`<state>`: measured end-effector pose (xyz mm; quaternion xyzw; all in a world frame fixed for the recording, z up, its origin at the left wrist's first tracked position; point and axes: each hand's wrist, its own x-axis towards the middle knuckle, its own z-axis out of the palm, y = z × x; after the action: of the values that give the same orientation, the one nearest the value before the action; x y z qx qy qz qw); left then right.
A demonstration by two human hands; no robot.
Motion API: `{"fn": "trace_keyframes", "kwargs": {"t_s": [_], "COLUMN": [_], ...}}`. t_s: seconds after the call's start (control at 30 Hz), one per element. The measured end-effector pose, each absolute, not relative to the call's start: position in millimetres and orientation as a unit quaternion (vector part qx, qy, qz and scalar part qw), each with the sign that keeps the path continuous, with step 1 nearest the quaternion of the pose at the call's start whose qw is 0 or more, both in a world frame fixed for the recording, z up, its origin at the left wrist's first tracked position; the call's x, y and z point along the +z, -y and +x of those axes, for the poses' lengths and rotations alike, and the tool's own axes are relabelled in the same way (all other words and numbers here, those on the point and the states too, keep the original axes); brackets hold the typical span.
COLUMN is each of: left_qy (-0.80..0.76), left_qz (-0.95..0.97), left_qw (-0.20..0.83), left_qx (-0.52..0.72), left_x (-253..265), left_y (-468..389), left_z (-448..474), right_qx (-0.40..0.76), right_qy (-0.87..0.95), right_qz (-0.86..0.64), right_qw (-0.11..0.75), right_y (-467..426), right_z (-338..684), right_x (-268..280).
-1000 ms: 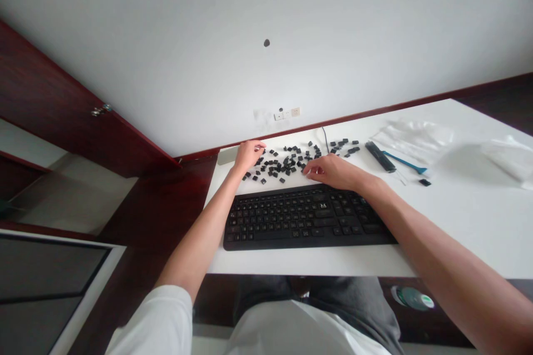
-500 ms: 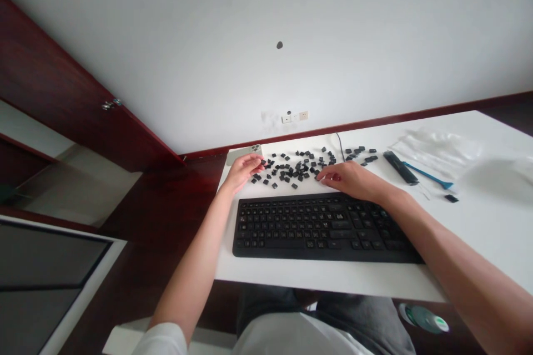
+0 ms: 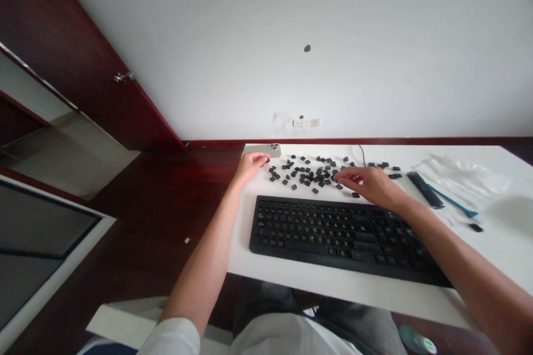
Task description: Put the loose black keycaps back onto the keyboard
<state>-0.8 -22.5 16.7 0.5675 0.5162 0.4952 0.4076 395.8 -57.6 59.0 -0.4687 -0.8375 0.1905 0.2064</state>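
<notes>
Over the head camera, I see the left hand (image 3: pixel 249 166) outstretched, pinching a black keycap (image 3: pixel 267 160). The right hand (image 3: pixel 368 184) curls low over scattered keycaps (image 3: pixel 320 176) beyond the keyboard (image 3: pixel 316 230); whether its fingertips grip one, I can't tell.

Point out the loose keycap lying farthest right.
The black keycap by the wide end of the blue tool; it lies alone, while all other loose keycaps are left of that tool.
</notes>
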Motion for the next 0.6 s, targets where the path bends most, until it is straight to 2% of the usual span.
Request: {"fn": "trace_keyframes", "kwargs": {"t_s": [0.2,0.43,0.6], "left_qy": [-0.590,-0.646,-0.624], "left_qz": [0.590,0.622,0.615], "left_qw": [0.326,0.251,0.282], "left_qx": [0.444,0.365,0.391], "left_x": [15.2,14.5,20.7], "left_y": [16.2,22.4,24.4], "left_z": [-16.3,-25.6,-12.1], "right_qx": [0.167,0.133,0.140], "right_qy": [0.867,0.837,0.831], "right_qz": [-0.430,-0.512,-0.527], "right_qw": [0.190,0.139,0.107], "right_y": [21.4,-39.0,-59.1], "right_z": [339.5,284.5,271.8], "right_x": [69.7,62.8,48.6]}}
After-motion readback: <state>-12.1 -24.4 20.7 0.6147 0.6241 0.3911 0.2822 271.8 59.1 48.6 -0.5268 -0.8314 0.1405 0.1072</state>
